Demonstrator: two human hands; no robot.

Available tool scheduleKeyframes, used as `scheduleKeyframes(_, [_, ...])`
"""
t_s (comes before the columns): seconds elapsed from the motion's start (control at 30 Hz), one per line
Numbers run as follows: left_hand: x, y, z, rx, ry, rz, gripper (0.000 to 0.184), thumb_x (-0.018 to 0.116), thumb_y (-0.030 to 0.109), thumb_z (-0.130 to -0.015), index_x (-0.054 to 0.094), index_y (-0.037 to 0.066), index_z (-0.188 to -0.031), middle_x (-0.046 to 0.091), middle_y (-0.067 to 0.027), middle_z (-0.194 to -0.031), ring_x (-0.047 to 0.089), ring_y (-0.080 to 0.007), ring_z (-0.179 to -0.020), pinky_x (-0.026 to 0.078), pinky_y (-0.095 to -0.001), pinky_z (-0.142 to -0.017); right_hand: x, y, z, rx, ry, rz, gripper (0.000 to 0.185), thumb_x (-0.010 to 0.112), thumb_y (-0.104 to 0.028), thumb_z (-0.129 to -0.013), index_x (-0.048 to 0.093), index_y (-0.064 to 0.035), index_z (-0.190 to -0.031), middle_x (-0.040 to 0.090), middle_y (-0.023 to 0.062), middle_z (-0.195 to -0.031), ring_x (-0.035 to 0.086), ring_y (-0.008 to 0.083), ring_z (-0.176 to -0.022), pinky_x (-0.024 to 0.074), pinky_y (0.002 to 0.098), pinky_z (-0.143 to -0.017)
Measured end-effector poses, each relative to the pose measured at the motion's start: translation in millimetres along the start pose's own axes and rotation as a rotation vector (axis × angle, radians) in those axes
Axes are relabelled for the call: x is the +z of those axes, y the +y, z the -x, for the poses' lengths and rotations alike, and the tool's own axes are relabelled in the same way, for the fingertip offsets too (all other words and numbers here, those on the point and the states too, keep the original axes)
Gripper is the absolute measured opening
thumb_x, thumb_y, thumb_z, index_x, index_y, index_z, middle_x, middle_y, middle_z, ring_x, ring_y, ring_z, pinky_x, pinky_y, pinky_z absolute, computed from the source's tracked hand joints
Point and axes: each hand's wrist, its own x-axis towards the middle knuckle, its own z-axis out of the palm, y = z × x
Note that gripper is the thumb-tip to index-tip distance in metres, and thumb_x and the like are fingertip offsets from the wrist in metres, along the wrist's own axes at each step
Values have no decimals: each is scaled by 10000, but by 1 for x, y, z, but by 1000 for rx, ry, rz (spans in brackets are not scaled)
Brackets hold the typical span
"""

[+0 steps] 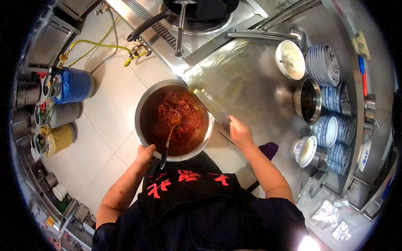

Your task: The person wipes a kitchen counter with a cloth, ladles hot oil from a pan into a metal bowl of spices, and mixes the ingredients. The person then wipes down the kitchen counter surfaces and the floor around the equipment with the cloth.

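Steel pot (201, 141), lumpy red mixture (188, 119).

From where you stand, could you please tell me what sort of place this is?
Likely a restaurant kitchen: a round black wok, stacks of blue-and-white bowls, and a round steel pot of reddish food.

Two hands (240, 133); one large basin (209, 133); one wok (209, 12); three gas cylinders (69, 113) (perhaps more, edge dim).

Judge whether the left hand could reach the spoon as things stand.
Probably yes: the spoon crosses the rim of the pot beside the left hand, with nothing seen between, though that hand grips the pot and might have to let go.
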Motion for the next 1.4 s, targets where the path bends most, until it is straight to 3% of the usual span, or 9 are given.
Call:
scheduleKeyframes(0.23, [-1,-4,-2,-23,-36,40,265,526,145,-714,554,-73,-861,573,-119,-675,550,-201,-522,420,-312,-417,-29,86,-98,220,342,159,246,411,-126,-867,528,-78,-1078,597,197,-874,570,372,-785,443,434,-663])
scheduleKeyframes(0.4, [1,12,13,-15,7,-47,263,527,148,-712,564,-83,-829,582,-129,-684,546,-196,-518,416,-318,-421,-15,29,-72,409,20,120,259,428,-129,-858,518,-46,-1086,595,206,-772,568,381,-655,440,420,-556])
scheduleKeyframes(0.57, [-1,1,2,16,-19,32,239,521,151,-723,553,-68,-812,564,-104,-659,532,-189,-506,408,-312,-411,14,-7,-13,-96,134,-34,256,465,-103,-838,522,-50,-1082,621,171,-813,595,351,-676,474,382,-599])
scheduleKeyframes(0.7, [-3,-10,-8,0,-21,-16,222,518,149,-728,546,-50,-823,552,-87,-654,524,-187,-502,407,-306,-406,-31,30,-91,507,38,93,241,437,-94,-861,525,-46,-1080,589,175,-1010,577,342,-866,466,352,-693])
scheduleKeyframes(0.73, [-2,-8,-6,-9,-12,-14,225,518,148,-728,546,-51,-828,554,-90,-660,526,-187,-505,409,-305,-410,-27,55,-103,171,294,141,250,415,-160,-879,519,-23,-1061,595,223,-806,567,406,-721,461,443,-611])
scheduleKeyframes(0.9, [-2,-14,-12,14,48,-42,240,522,146,-721,545,-61,-840,564,-105,-680,536,-193,-531,423,-308,-439,-7,10,-95,424,-57,92,276,437,-169,-857,524,-106,-1111,593,204,-791,575,381,-725,450,438,-597])
scheduleKeyframes(1.0, [0,-8,-7,23,16,-2,260,526,148,-718,545,-71,-858,568,-114,-692,543,-198,-550,430,-313,-459,32,-14,-40,-41,8,-66,277,471,-140,-829,546,-77,-1088,588,222,-811,596,351,-739,485,386,-648])
scheduleKeyframes(1.17, [-2,-2,-2,-34,4,-30,277,529,150,-717,549,-77,-874,569,-116,-699,545,-200,-557,429,-314,-459,4,-15,-79,303,-38,3,264,457,-144,-855,531,-66,-1097,591,207,-770,587,350,-669,436,424,-561])
scheduleKeyframes(1.4, [-2,-4,-5,-22,5,-73,291,530,165,-721,547,-82,-875,572,-124,-703,544,-206,-552,437,-323,-481,37,-29,-32,-39,21,-28,295,483,-119,-822,526,-48,-1105,593,202,-775,592,344,-681,471,405,-599])
